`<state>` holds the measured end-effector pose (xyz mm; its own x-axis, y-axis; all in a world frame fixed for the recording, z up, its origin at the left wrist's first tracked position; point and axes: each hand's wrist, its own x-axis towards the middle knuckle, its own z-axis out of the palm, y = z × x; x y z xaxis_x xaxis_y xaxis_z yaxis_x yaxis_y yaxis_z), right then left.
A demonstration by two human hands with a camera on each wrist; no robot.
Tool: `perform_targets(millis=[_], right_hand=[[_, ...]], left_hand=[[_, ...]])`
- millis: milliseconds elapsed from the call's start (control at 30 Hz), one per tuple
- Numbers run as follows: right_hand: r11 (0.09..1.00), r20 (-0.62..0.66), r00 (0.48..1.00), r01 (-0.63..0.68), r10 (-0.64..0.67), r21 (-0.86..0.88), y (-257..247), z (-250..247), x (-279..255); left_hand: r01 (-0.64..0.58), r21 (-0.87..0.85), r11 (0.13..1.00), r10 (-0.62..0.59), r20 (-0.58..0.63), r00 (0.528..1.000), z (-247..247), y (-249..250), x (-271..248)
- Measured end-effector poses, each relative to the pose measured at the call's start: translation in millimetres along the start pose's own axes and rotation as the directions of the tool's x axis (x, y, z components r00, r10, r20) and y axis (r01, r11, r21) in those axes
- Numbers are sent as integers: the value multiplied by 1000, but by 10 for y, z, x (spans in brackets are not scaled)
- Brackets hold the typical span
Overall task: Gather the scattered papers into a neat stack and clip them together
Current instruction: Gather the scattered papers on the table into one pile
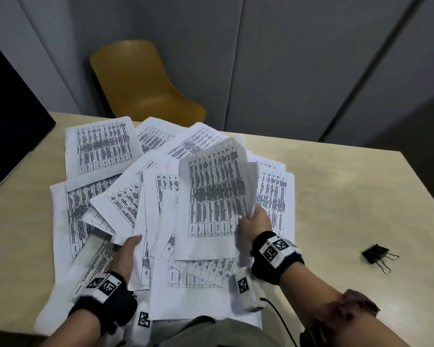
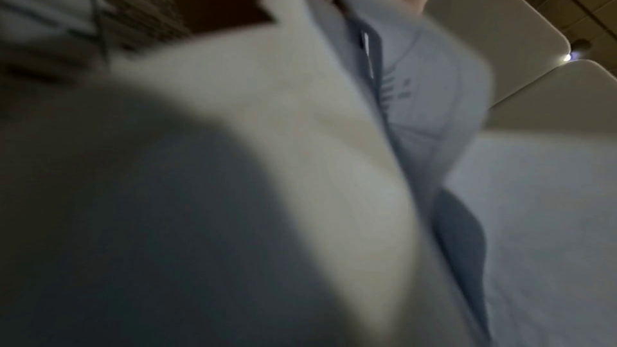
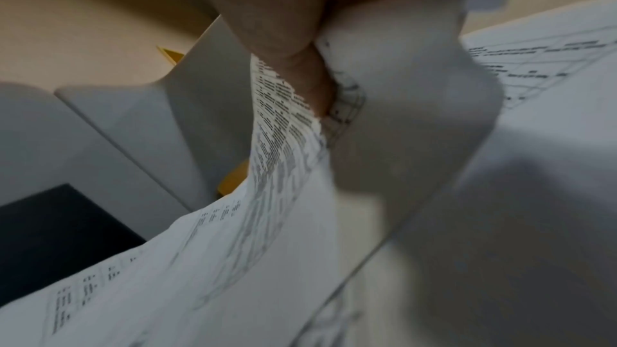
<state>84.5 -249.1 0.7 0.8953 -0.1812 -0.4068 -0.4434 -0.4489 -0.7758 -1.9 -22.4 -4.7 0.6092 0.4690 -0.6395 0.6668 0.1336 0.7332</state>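
Papers, head view: printed sheets (image 1: 125, 196) lie fanned and overlapping across the near-left part of the table (image 1: 336, 196), straight ahead of both hands, their long sides pointing every way.
Right hand, head view: right hand (image 1: 256, 224) pinches a thin lifted bundle (image 1: 216, 186) at its near right corner; the bundle stands tilted up off the pile, long side running away from the person.
Left hand, head view: left hand (image 1: 129, 254) lies on the near-left sheets with the fingers reaching forward; whether they curl under an edge I cannot tell.
Key relation: loose sheets spread mostly to the left and far side of the held bundle, so the left hand looks the nearer one to sweep them in.
Clip, head view: black binder clip (image 1: 376, 255) sits on bare table well to the right of the pile, nearer the right hand.
Edges and room: pile reaches the near table edge; open tabletop lies to the right, and a yellow chair (image 1: 145, 81) stands beyond the far edge.
Left wrist view: blurred pale paper fills it; no fingers can be made out.
Right wrist view: thumb and fingers (image 3: 284, 23) clamp several sheet edges (image 3: 287, 125), which curve down toward the table.
Stage, as I judge: early gathering, nothing squared or clipped yet.
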Motion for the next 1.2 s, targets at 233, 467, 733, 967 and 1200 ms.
perform_targets(millis=[233,467,733,967,1200], right_hand=[[979,285,958,59,-1,-195,115,179,35],[989,34,999,4,1,-146,180,-101,278],[951,-290,923,-293,253,-103,305,-628,609],[981,-124,979,-175,164,-88,303,-335,525],[972,-130,980,-170,150,-161,250,-126,442]], left_hand=[[-31,71,997,26,66,997,-6,-15,-60],[-21,101,995,18,34,999,-52,-110,109],[62,60,996,-60,-22,998,-130,-171,194],[57,29,998,-56,-30,998,-139,-188,234],[-36,56,998,38,-24,999,-46,-78,128]])
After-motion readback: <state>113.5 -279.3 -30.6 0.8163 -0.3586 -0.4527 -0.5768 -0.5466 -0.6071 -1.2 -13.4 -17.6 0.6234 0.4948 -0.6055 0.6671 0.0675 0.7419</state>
